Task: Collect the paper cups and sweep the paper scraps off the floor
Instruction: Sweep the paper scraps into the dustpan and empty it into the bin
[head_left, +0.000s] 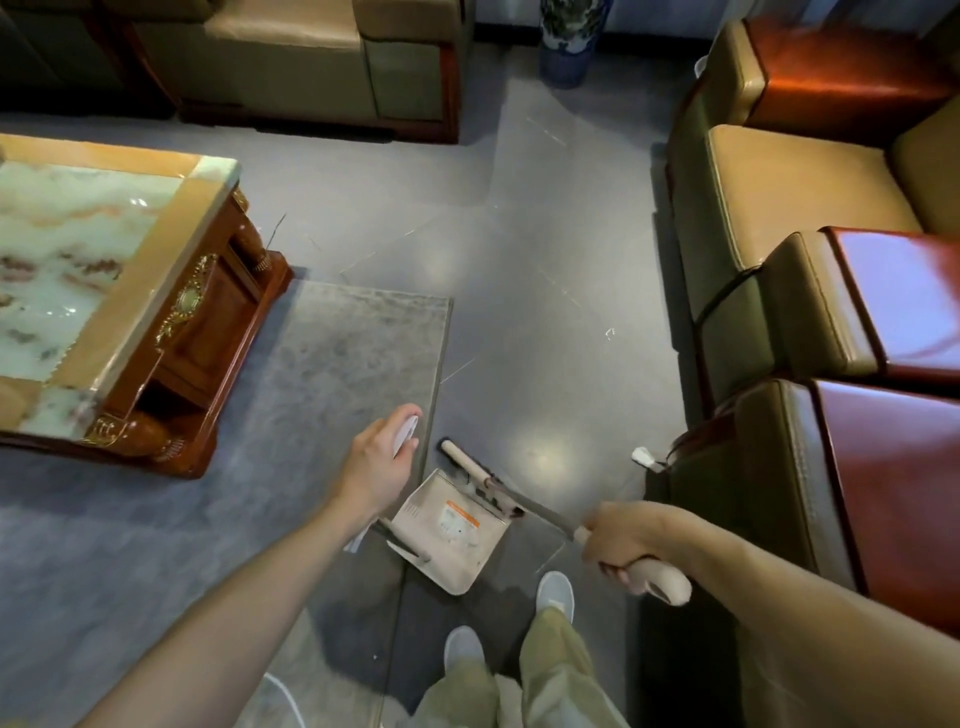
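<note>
Right hand (623, 540) fisted on broom (524, 501), head at dustpan (452, 525) mouth for loading; left hand (382, 467) grips cup (408, 434), we think.

The room was dimly lit, and colours were left muted. Soft round glare spots were thrown on the grey floor (545, 322) from lights above. Hard sheen was seen on the red sofa arms (904, 296) at the right and on the marble table (78, 234) at the left. Deep shadow was cast at the near right. The left hand (379, 467), its paper cup (407, 431) and the broom (460, 457) in the right hand (623, 540) were slightly smeared. Straight edges were bowed near the borders.
</note>
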